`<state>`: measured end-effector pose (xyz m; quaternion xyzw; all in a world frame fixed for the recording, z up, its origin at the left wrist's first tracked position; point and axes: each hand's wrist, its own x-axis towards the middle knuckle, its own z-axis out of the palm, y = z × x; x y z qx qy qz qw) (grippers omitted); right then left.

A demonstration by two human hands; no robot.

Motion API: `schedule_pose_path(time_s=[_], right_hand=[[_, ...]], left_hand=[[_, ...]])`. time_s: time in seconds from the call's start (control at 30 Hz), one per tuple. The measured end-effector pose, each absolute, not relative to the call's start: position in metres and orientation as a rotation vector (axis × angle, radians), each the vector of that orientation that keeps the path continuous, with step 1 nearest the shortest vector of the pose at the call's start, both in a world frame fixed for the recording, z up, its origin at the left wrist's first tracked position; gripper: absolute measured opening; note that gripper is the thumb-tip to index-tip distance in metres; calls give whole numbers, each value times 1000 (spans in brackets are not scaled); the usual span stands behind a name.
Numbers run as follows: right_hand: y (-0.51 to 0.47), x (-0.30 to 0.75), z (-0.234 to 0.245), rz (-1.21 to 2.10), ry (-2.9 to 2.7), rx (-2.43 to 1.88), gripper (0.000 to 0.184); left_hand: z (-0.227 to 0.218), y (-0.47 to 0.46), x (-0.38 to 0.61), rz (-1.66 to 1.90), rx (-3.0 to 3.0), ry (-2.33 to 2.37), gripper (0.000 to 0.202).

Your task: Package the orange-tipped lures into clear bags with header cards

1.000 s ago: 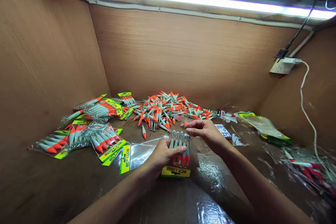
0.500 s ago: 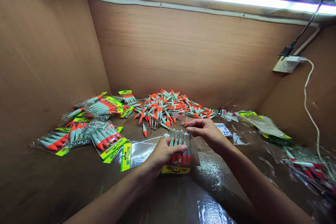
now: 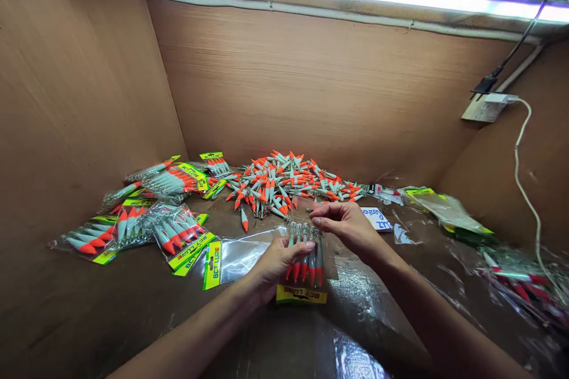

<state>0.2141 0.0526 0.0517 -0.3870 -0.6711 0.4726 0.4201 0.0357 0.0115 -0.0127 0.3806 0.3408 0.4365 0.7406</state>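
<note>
My left hand (image 3: 275, 266) grips a clear plastic bag (image 3: 331, 269) of squid jig lures with its thumb on top. Inside, several pale lures with orange-red tips (image 3: 304, 269) lie side by side, their wire hook crowns (image 3: 301, 228) pointing away from me. The bag's yellow-green BCT LURE header (image 3: 301, 294) faces me, upside down. At the far end of the bag my right hand (image 3: 344, 222) is closed in a pinch beside the hooks; what lies between its fingertips is too small to make out. Just beyond both hands is a heap of loose lures (image 3: 284, 180).
Filled lure bags (image 3: 178, 231) are piled at the left. One flat bag with a yellow header (image 3: 213, 266) lies beside my left forearm. To the right are a white handwritten card (image 3: 377, 219), a stack of packaging bags (image 3: 444, 213) and red-and-white packets (image 3: 520, 278). A white cable (image 3: 518, 172) hangs down.
The bag of lures has shifted slightly toward me, and its lures sit a little lower. My right hand has moved slightly left and down over the hook crowns.
</note>
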Motion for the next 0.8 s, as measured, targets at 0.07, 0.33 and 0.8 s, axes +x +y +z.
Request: schedule_pose_path(time_s=[0.07, 0.33, 0.8], right_hand=[[54, 216, 52, 1201, -1685, -974, 17], [66, 227, 53, 1221, -1673, -1040, 24], [80, 234, 44, 1140, -1774, -1113, 46]], left_hand=[[-11, 11, 35, 942, 871, 721, 33], [-13, 18, 27, 976, 1147, 932, 40], [-1, 19, 26, 979, 1515, 1253, 26]])
